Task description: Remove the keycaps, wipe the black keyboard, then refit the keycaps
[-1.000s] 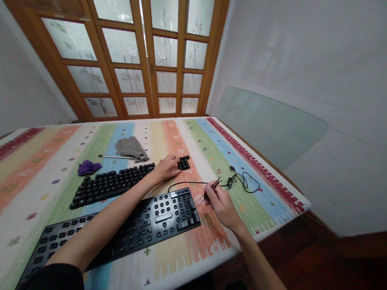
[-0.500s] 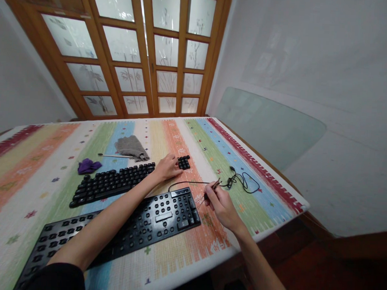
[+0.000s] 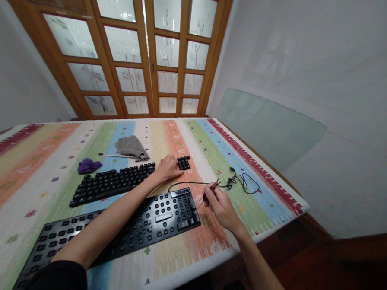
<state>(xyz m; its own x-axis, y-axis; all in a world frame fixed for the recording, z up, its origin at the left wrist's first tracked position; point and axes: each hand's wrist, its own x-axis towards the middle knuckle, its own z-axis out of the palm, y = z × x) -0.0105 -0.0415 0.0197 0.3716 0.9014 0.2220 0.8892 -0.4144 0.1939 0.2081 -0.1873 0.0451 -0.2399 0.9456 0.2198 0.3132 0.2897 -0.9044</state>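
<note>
My left hand reaches across the keyboard to a small block of loose black keycaps. Its fingers are bent down at the block's left edge, closed on a keycap that they mostly cover. In my right hand is a small keycap puller with a dark handle, its thin wire end pointing down beside the keyboard's right edge. Most keys are off the black keyboard, baring the switch sockets; a few caps stay on at the lower right. My left forearm hides its middle.
Behind the keyboard lies a large group of keycaps in rows. A purple cloth, a thin brush-like stick and a grey cloth lie farther back. The coiled cable rests at right on the striped tablecloth.
My left hand has shifted very slightly at the keycap block. The right hand with the puller stays almost in place, and the keyboard has not moved.
</note>
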